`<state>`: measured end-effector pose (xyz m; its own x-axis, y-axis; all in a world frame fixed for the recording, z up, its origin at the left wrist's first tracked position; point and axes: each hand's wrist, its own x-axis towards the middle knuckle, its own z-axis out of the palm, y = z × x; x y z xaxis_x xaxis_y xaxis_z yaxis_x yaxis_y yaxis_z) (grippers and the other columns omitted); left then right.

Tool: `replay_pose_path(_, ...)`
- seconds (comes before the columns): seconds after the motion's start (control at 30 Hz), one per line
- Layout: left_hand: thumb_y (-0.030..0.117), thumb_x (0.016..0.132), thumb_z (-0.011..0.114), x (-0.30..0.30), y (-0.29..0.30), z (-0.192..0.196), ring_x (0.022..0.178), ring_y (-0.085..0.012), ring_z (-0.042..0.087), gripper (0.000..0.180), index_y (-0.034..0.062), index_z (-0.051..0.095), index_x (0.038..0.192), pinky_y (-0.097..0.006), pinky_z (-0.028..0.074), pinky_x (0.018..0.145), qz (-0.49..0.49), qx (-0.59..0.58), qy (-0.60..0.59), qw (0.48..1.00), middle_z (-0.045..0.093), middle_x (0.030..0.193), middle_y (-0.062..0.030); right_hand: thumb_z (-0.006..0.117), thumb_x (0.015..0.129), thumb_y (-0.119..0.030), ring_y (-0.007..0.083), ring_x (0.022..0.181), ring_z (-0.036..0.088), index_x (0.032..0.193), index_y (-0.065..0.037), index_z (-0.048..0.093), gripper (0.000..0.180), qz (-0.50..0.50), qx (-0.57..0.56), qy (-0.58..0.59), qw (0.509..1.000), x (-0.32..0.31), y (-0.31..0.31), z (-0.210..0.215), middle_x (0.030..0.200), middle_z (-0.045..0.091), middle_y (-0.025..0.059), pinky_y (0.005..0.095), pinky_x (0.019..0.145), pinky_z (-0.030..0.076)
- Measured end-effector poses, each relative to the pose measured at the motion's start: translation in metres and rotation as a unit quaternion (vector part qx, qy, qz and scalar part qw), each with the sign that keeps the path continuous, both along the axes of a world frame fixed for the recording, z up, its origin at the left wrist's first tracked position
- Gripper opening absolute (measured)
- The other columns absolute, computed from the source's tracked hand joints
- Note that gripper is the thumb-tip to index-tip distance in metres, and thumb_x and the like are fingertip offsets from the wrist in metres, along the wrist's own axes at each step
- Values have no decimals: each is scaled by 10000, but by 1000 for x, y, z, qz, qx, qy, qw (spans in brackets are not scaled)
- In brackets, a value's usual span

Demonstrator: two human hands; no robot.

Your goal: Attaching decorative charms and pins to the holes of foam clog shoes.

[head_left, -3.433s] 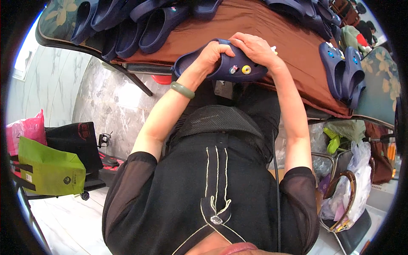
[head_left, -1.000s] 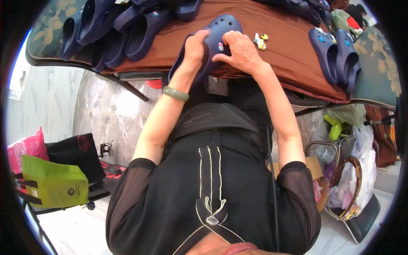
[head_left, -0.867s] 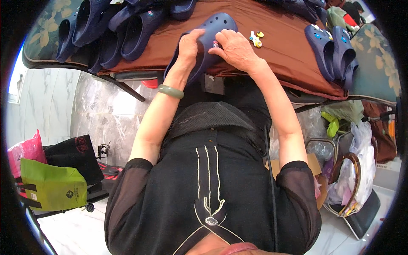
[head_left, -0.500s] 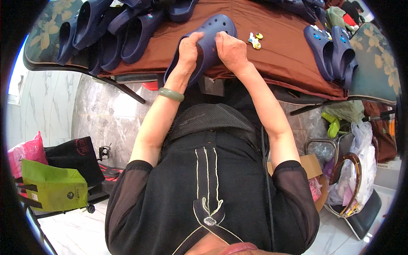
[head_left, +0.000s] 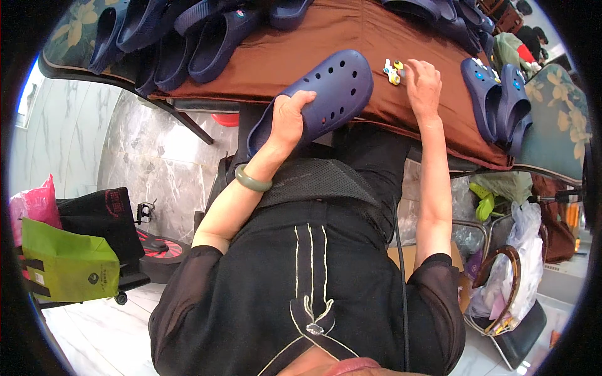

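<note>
My left hand (head_left: 290, 119) grips a navy perforated clog (head_left: 326, 94) by its side, holding it tilted over the near edge of the brown-covered table (head_left: 301, 47). A green bangle (head_left: 252, 182) circles my left wrist. My right hand (head_left: 424, 84) rests on the cloth further right, its fingertips at a small cluster of colourful shoe charms (head_left: 393, 71). Whether a charm is pinched between the fingers cannot be seen.
A row of navy clogs (head_left: 182, 31) lies along the table's far left, and a pair with charms (head_left: 495, 94) sits at the right. A green paper bag (head_left: 66, 266) and pink bag (head_left: 31, 203) stand on the floor left; plastic bags (head_left: 508, 276) crowd the right.
My right hand has left the clog and moved right to the charms on the cloth. My left hand alone holds the clog, now lower and nearer the table edge.
</note>
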<state>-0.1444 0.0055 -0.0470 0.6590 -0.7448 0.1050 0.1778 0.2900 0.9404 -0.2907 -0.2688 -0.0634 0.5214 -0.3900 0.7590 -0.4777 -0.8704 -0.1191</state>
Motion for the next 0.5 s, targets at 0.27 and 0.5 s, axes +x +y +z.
replay_pose_path(0.27,179,808,599,1,-11,-3,682,-151,614,228,-40,645,764,-288,478,654,-11,1,49,999,656,781,-99,626,851,-287,233,959,510,963,-106,679,219,-95,-111,236,961,30,9,-10,991,620,26,460,882,322)
replay_pose_path(0.5,129,787,572,2,-26,-2,716,-164,634,180,-40,620,824,-297,506,696,-24,-30,157,987,650,805,-104,577,894,-201,217,922,580,994,-93,662,169,14,-114,25,993,34,34,13,994,631,50,380,850,395)
